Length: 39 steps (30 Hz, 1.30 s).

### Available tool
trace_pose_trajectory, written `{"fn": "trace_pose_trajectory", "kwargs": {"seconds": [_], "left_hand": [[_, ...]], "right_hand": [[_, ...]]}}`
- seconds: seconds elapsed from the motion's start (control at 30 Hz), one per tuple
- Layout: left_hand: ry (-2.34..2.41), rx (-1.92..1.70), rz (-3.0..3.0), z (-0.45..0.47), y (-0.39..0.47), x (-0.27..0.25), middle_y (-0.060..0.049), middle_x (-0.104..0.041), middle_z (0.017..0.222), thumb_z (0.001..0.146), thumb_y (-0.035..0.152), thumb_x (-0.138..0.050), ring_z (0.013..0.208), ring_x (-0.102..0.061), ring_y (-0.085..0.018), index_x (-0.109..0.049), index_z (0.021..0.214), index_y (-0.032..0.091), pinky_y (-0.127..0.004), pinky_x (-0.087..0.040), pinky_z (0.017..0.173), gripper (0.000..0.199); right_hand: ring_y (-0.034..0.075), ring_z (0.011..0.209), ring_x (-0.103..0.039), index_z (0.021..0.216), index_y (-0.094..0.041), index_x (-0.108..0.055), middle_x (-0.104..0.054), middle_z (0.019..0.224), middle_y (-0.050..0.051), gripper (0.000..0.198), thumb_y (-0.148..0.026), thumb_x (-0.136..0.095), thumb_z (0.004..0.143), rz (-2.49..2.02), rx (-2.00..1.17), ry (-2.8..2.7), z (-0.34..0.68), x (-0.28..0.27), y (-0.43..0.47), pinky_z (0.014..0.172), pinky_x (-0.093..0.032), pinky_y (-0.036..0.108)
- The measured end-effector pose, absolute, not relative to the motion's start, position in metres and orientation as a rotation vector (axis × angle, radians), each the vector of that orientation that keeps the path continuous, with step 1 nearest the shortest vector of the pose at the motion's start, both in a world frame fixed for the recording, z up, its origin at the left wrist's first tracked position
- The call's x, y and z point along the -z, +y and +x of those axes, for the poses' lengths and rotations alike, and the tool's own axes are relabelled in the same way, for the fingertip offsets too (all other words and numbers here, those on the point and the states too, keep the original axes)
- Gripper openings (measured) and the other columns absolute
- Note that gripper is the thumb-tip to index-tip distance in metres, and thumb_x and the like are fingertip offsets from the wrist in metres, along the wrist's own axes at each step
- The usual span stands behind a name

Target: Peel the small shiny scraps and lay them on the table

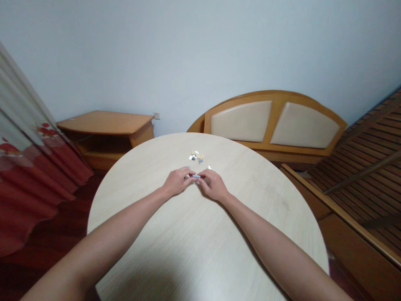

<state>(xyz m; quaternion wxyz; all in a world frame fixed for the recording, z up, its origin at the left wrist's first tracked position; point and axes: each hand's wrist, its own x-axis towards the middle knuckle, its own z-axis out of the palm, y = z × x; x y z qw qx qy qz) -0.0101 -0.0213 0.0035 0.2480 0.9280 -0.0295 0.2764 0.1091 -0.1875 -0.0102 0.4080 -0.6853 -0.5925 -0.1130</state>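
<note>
My left hand (178,181) and my right hand (214,184) meet near the middle of the round table. Between their fingertips is a small grey toy building-block piece (196,176), gripped at its two ends. Fingers cover part of it, so its full shape is hidden. Just beyond the hands lies a small pile of loose pieces (196,156) in white, tan and grey. One white piece (209,167) rests apart from the pile, close to my right fingers. A pale grey piece shows by my left fingertips.
The round pale wooden table (150,251) fills the foreground. Behind it stand a low wooden cabinet (115,121) at the left and a padded headboard (241,121) at the right. A slatted bed frame (366,167) is at the far right, a curtain (34,167) at the left.
</note>
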Motion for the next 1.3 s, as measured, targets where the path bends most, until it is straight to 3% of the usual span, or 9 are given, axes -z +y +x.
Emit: {"fn": "trace_pose_trajectory", "kwargs": {"seconds": [1.3], "left_hand": [[-0.041,-0.745,2.504,-0.0104,-0.0208,-0.0027,-0.003,-0.071,0.090,0.090,0.040,-0.065,0.073,-0.061,-0.013,-0.073,0.093,0.019,-0.025,-0.045,0.069,0.022]], "right_hand": [[0.022,0.084,-0.061,0.097,-0.020,-0.066,-0.068,0.089,0.008,0.012,-0.022,-0.055,0.093,-1.704,0.282,-1.506,0.1095,0.0095,-0.1878,0.078,-0.048,0.036]]}}
